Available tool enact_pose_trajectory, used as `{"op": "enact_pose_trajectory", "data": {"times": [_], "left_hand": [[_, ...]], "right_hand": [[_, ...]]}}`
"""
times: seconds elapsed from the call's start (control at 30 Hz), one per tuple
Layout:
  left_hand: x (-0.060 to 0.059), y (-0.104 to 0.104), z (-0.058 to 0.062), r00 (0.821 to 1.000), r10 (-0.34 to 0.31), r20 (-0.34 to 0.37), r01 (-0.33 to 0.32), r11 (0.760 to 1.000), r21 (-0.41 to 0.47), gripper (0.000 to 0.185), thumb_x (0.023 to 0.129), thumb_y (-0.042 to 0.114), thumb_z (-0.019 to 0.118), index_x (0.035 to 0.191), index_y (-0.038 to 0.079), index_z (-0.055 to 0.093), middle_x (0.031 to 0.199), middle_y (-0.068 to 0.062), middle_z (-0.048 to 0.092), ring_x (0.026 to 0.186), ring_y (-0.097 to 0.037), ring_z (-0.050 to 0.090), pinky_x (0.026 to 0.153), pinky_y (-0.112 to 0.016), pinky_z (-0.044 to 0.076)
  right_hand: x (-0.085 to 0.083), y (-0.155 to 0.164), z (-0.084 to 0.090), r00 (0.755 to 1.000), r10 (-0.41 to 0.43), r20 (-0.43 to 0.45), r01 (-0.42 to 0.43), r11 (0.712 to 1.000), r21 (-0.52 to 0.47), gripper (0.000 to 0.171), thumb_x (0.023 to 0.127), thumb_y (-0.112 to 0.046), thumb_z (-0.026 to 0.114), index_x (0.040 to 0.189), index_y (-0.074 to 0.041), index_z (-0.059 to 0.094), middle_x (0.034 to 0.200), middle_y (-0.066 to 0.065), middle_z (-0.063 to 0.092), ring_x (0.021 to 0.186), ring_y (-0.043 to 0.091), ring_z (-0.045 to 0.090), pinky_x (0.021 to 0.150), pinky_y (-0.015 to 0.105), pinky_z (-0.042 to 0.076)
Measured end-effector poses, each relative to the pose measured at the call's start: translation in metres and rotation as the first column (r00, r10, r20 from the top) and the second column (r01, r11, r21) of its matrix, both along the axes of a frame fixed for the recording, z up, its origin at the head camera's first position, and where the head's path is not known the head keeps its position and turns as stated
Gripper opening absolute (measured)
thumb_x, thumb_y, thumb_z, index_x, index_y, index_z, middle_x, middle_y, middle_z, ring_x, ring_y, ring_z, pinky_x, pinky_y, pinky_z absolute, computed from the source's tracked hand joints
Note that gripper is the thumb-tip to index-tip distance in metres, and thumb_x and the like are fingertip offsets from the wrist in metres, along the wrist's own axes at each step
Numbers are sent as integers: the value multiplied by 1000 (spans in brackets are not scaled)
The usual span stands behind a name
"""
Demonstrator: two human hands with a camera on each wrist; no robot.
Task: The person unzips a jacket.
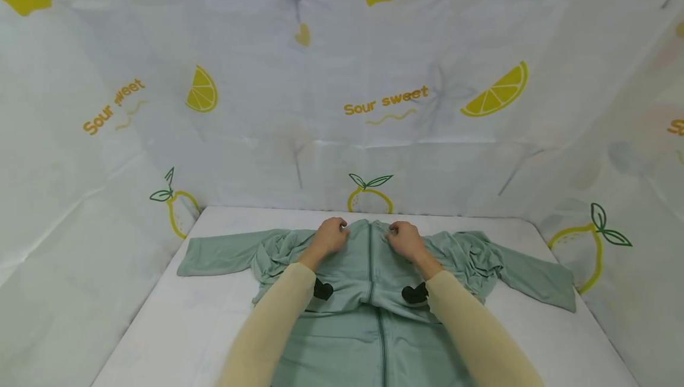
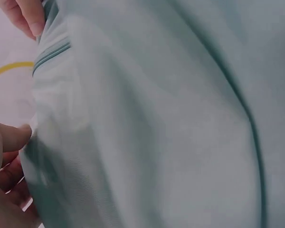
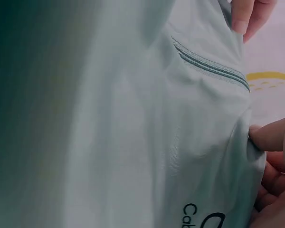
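Left long sleeve [image 1: 214, 254] of pale green, smooth knit zip-front jacket [image 1: 369, 310] laid flat toward left edge of white padded desk [image 1: 160, 327]; bare white strip left along that edge. Left hand [image 1: 331, 235] curled, collar fabric pinched just left of centre zipper [image 1: 370, 256]. Right hand [image 1: 405, 240] curled likewise, collar gripped just right of zipper. Fabric bunched in soft folds at both shoulders. Right sleeve [image 1: 534, 280] spread near right desk edge. Lemon-print white sheet walls [image 1: 342, 108] enclosing three sides.
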State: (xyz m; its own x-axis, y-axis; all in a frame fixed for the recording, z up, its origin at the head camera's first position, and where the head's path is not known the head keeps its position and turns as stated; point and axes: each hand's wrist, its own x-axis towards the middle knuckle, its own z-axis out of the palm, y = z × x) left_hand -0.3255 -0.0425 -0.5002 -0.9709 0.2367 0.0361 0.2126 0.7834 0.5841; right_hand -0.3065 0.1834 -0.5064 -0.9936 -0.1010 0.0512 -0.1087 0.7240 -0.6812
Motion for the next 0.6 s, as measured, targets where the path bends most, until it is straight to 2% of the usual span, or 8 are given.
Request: {"op": "enact_pose_trajectory", "data": {"times": [0.17,0.27,0.4,0.6], "left_hand": [[5,-4,7,1000,-28,-10,29,996,80,21,102,11,61,115,-2,72,107,-14,70,95,-28,67,83,-44,54],[9,-9,12,997,-61,-35,66,988,139,18,102,9,60,109,-2,73,100,-12,70,87,-25,65,78,-41,54],[14,-18,18,995,-91,-49,99,976,196,17,104,10,58,106,0,72,95,-9,68,80,-20,61,75,-38,53],[21,-26,23,995,-89,-50,99,961,257,16,105,14,57,101,5,70,92,-5,65,78,-17,58,73,-37,51]], "right_hand": [[5,3,3,1000,-5,-3,4,999,-51,21,101,-9,61,108,7,72,102,20,70,87,32,66,74,46,54],[8,7,6,1000,-25,-18,23,995,-93,19,101,-10,60,103,5,72,96,17,70,79,28,64,70,44,52],[12,11,15,999,-39,-30,34,988,-148,20,102,-12,58,104,3,71,99,17,69,81,27,62,72,45,51],[20,14,27,999,-40,-26,33,977,-212,22,103,-16,56,106,1,69,104,16,68,89,28,62,77,45,50]]}}
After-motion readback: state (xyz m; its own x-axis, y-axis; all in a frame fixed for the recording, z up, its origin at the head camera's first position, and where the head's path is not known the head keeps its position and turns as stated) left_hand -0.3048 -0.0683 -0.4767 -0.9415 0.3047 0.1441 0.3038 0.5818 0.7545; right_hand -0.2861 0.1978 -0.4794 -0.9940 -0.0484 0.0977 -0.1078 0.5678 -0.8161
